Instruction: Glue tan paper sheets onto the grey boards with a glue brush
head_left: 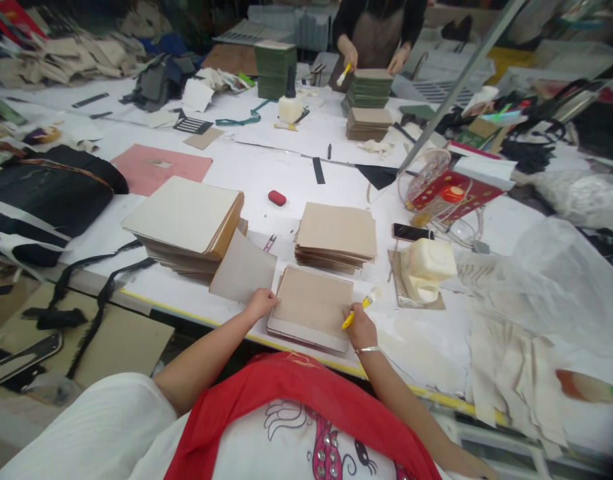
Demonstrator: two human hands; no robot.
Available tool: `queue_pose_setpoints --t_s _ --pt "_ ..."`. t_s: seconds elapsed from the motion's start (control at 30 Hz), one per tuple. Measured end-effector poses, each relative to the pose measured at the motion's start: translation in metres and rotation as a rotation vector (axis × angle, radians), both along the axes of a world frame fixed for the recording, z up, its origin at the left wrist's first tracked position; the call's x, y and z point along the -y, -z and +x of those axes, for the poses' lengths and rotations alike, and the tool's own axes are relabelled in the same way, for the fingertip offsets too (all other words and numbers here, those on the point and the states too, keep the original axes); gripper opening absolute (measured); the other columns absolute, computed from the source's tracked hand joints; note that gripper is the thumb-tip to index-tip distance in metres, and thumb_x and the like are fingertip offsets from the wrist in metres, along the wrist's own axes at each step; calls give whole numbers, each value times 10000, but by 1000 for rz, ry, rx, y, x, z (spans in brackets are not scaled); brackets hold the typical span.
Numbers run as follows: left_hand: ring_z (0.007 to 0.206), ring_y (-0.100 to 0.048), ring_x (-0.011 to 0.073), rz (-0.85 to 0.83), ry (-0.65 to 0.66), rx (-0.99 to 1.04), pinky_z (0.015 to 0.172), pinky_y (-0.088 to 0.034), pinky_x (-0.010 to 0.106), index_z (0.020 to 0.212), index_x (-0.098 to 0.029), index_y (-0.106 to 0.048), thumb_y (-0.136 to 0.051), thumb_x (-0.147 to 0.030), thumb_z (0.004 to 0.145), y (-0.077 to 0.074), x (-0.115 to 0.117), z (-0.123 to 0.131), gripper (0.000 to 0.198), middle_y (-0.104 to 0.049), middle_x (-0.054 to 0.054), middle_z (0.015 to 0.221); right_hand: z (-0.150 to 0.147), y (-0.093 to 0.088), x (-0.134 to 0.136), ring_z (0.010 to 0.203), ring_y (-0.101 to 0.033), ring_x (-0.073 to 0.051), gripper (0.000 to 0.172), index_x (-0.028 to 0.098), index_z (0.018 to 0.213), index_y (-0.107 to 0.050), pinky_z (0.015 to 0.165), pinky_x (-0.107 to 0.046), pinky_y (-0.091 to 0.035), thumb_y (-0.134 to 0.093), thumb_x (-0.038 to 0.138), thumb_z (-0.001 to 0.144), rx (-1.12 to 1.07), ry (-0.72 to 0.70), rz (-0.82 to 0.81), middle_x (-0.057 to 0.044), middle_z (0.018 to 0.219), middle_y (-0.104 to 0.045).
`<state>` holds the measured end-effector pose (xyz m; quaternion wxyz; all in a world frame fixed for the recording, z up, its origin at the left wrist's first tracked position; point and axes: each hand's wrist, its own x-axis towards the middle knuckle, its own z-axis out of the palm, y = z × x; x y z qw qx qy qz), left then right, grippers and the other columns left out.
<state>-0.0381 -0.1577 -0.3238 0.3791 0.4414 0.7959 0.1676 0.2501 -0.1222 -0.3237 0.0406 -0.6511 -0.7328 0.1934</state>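
Observation:
In front of me a tan board lies on a low stack of similar boards with pale edges at the table's near edge. My left hand is closed at the board's left edge, its fingertips pinched there. My right hand grips a yellow-handled brush, bristles pointing away and to the right, while its fingers touch the board's right edge. A grey sheet slants between my left hand and a tall stack of boards. Just beyond the working stack sits another tan stack.
A cut-open cream plastic jug stands on cardboard at right, near a phone. A red case lies mid-table. A slanted metal pole crosses the right side. Across the table, a co-worker's hand holds another brush beside green stacks.

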Motion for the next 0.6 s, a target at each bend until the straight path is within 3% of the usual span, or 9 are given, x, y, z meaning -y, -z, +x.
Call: queue_pose_setpoints --t_s 0.4,0.6 --pt "491 -431 95 -7 31 95 473 -304 198 528 -141 -533 -565 -256 655 7 0 -5 175 -476 -25 478 -3 2 4 533 -405 -91 216 179 943 -452 485 -210 -178 -406 373 860 52 47 28 9 640 -513" --pt "434 -377 77 -15 -8 180 449 -282 198 525 -150 -501 -558 -270 655 8 1 -6 186 -428 -44 444 -11 -4 5 531 -455 -101 258 182 971 -446 469 -219 -184 -391 410 862 110 110 -44 2 655 -541"
